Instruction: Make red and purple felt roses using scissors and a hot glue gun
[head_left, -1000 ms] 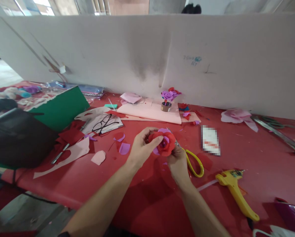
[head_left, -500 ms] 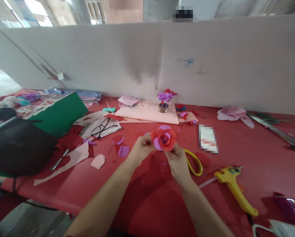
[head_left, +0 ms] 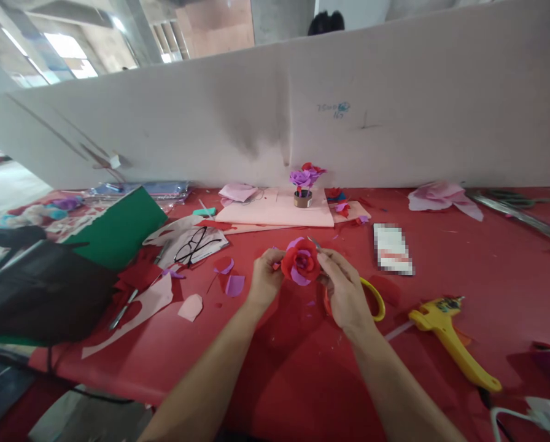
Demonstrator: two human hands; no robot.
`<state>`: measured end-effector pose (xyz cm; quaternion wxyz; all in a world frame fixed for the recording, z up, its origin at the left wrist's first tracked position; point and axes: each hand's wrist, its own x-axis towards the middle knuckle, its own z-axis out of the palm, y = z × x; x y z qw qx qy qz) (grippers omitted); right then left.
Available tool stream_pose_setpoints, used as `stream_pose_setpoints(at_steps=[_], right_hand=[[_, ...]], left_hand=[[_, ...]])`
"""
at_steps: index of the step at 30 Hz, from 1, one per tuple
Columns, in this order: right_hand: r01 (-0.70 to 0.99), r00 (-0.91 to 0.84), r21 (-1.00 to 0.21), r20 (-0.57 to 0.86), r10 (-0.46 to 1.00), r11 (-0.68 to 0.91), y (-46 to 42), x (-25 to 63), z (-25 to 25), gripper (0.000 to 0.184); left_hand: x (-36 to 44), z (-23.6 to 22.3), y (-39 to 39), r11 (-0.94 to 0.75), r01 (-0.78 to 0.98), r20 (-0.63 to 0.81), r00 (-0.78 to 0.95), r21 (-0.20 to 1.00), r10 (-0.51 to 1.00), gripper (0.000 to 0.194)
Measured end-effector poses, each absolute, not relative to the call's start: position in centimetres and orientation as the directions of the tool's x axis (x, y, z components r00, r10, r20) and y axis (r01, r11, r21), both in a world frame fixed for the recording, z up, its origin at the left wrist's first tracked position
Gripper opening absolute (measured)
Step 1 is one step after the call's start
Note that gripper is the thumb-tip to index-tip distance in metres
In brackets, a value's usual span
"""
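Observation:
A red and purple paper rose (head_left: 300, 262) is held up over the red table (head_left: 463, 288) between both hands. My left hand (head_left: 264, 283) is closed on its left side from below. My right hand (head_left: 344, 285) pinches its right edge with the fingers curled. Yellow-handled scissors (head_left: 375, 299) lie on the table just behind my right hand, partly hidden by it. Loose purple and red petal cut-outs (head_left: 234, 285) lie to the left of my left hand.
A yellow glue gun (head_left: 454, 341) lies at the right. Black glasses (head_left: 194, 240) rest on paper at the left, beside a green sheet (head_left: 118, 226) and a black bag (head_left: 40, 294). A small holder with purple and red flowers (head_left: 303, 184) stands on pink paper by the white partition (head_left: 395, 123).
My right hand has shifted from under the rose to its right edge. The rose has turned slightly, and the view has tilted up a little.

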<state>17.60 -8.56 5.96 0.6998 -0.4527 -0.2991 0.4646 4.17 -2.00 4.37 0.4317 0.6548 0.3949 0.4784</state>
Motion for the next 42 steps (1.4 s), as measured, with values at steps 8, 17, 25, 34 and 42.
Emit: stream_pose_setpoints(at_steps=[8,17,25,34,42], right_hand=[[-0.321,0.389,-0.933,0.024,0.921,0.161,-8.3,17.2,5.6,0.017],[-0.280,0.430,-0.944,0.036,0.902,0.172,-8.6,17.6,6.0,0.019],[-0.175,0.524,-0.971,0.050,0.850,0.165,-8.7,17.7,6.2,0.023],[-0.206,0.423,-0.959,0.093,0.901,0.196,-8.7,17.7,6.2,0.016],[-0.250,0.401,-0.949,0.080,0.913,0.193,-8.9,17.8,6.5,0.015]], left_hand=[[4.4,3.8,-1.9,-0.260,0.078,0.230,0.271,0.963,0.935,0.019],[4.5,3.7,-1.6,-0.159,-0.094,0.182,0.338,0.983,0.923,0.006],[4.5,3.3,-1.6,-0.165,-0.065,0.177,0.411,0.984,0.894,0.010],[4.9,4.3,-2.1,-0.119,-0.116,0.161,0.491,0.986,0.856,0.007],[4.6,3.8,-2.1,-0.129,-0.102,0.164,0.538,0.986,0.827,0.009]])
